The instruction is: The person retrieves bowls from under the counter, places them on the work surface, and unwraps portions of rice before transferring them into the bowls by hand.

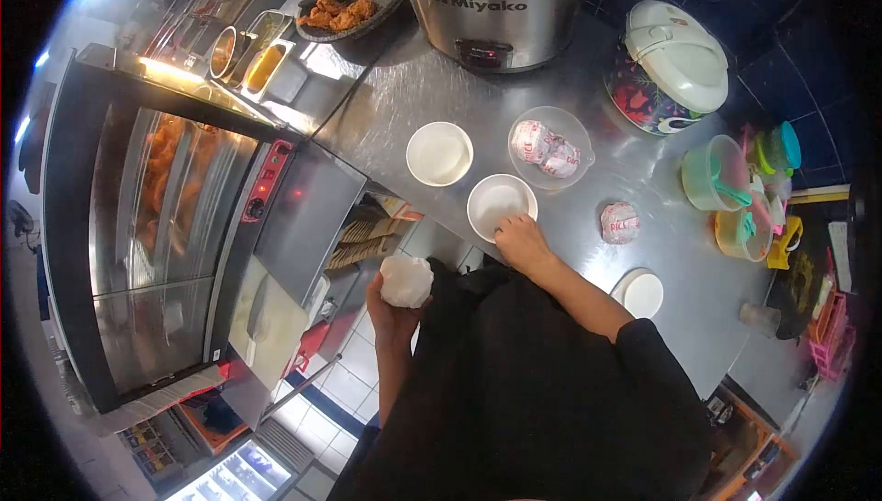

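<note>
My left hand [393, 315] holds a white rounded lump of rice [406, 281] away from the table, its fingers closed around the underside. My right hand [522, 242] is closed at the near rim of a white bowl [502, 199], fingertips just inside it; the bowl looks bare inside. A second white bowl [439, 153] stands to its left. Behind them, a clear round dish [542, 179] carries paper-wrapped rice portions [544, 147]. One more wrapped rice portion [620, 222] lies alone to the right. A small white round container [639, 293] sits beside my right forearm.
At the back stands a steel rice cooker [501, 9], with a patterned rice container [666, 69] right of it. Plastic tubs [715, 175] line the right side. A stone mortar [367, 28] holds fried pieces. On the left is a heated display cabinet [165, 225] and a cutting board [266, 322].
</note>
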The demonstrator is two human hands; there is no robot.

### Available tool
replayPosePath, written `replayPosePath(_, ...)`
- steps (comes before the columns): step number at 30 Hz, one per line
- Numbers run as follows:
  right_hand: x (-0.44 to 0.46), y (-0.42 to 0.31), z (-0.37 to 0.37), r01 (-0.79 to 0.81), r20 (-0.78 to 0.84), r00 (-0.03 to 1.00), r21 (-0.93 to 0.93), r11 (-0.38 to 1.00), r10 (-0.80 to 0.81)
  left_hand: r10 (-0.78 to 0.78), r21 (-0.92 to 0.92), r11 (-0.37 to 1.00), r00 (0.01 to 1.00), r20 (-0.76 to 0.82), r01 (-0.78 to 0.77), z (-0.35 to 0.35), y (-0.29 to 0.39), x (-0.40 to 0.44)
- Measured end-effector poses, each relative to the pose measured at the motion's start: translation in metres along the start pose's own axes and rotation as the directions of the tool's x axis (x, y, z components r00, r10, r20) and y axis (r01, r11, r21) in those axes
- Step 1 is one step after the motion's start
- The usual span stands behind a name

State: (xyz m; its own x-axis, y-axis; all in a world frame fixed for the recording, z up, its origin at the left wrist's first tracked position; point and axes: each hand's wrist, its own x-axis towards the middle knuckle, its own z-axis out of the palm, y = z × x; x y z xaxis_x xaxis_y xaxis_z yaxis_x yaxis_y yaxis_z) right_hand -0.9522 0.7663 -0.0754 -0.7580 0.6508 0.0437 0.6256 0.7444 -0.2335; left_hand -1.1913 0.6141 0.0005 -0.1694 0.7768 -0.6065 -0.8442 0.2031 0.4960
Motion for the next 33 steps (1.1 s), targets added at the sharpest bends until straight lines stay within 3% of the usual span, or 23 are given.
replayPosePath(7, -0.005, 0.007, -0.002, 0.069, -0.141, 0.987, -0.029, 0.997, -0.073, 0.020, 0.048, 0.999, 0.999, -0.045, -0.018, 0.005, -0.003, 0.002)
replayPosePath(13, -0.022, 0.006, -0.048, -0.138, -0.087, 0.979, 0.390, 0.910, 0.186, 0.038, 0.007, 0.999, 0.998, -0.047, -0.037, 0.012, -0.002, 0.000)
replayPosePath(14, -0.027, 0.005, -0.062, -0.266, -0.092, 0.922, 0.560, 0.784, 0.377, 0.036, 0.013, 0.999, 0.998, -0.042, -0.036, 0.013, -0.002, -0.001)
replayPosePath(16, -0.044, 0.004, -0.083, -0.401, 0.014, 0.718, 0.825, 0.398, 0.696, 0.034, 0.012, 0.999, 0.999, -0.030, -0.034, 0.013, -0.002, -0.002)
replayPosePath(17, -0.062, 0.020, -0.066, -0.212, 0.039, 0.628, 0.970, 0.123, 0.777, 0.031, 0.006, 1.000, 0.999, -0.023, -0.031, 0.011, -0.002, -0.001)
replayPosePath(18, -0.081, 0.037, -0.050, 0.033, 0.105, 0.538, 0.989, -0.145, 0.837, 0.026, 0.001, 1.000, 1.000, -0.016, -0.026, 0.009, -0.003, -0.001)
replayPosePath(20, -0.096, 0.048, -0.053, 0.198, 0.337, 0.378, 0.881, -0.431, 0.862, 0.014, 0.023, 1.000, 0.999, -0.044, -0.013, 0.006, -0.007, 0.001)
replayPosePath(22, -0.123, 0.062, -0.038, -0.335, 0.331, 0.273, 0.913, -0.233, 0.903, -0.007, 0.027, 1.000, 1.000, -0.026, 0.008, 0.009, -0.009, 0.005)
replayPosePath(23, -0.128, 0.060, -0.039, -0.088, 0.365, 0.264, 0.931, -0.354, 0.893, -0.018, 0.015, 1.000, 1.000, 0.000, 0.018, 0.014, -0.009, 0.005)
replayPosePath(24, -0.138, 0.060, -0.045, 0.047, 0.411, 0.302, 0.895, -0.444, 0.860, -0.027, 0.003, 1.000, 0.999, 0.023, 0.027, 0.016, -0.011, 0.005)
replayPosePath(26, -0.144, 0.064, -0.049, -0.080, 0.352, 0.281, 0.936, -0.344, 0.893, -0.042, 0.019, 0.999, 0.999, 0.031, 0.041, 0.016, -0.011, 0.004)
replayPosePath(27, -0.147, 0.070, -0.042, -0.245, 0.268, 0.234, 0.946, -0.210, 0.935, -0.048, 0.028, 0.998, 0.998, 0.045, 0.047, 0.018, -0.011, 0.008)
replayPosePath(28, -0.140, 0.066, -0.048, -0.228, 0.237, 0.230, 0.956, -0.184, 0.944, -0.054, 0.043, 0.998, 0.997, 0.055, 0.052, 0.019, -0.012, 0.010)
replayPosePath(30, -0.121, 0.048, -0.072, -0.200, 0.177, 0.319, 0.973, -0.117, 0.931, -0.061, 0.070, 0.996, 0.996, 0.068, 0.056, 0.019, -0.011, 0.013)
replayPosePath(31, -0.115, 0.041, -0.074, -0.255, 0.119, 0.454, 0.967, 0.002, 0.883, -0.062, 0.063, 0.996, 0.996, 0.062, 0.058, 0.021, -0.011, 0.012)
replayPosePath(32, -0.107, 0.035, -0.068, -0.195, -0.010, 0.615, 0.967, 0.164, 0.789, -0.064, 0.058, 0.996, 0.996, 0.058, 0.060, 0.023, -0.010, 0.011)
replayPosePath(33, -0.101, 0.026, -0.064, -0.390, -0.036, 0.708, 0.812, 0.434, 0.705, -0.066, 0.054, 0.997, 0.996, 0.055, 0.063, 0.025, -0.009, 0.011)
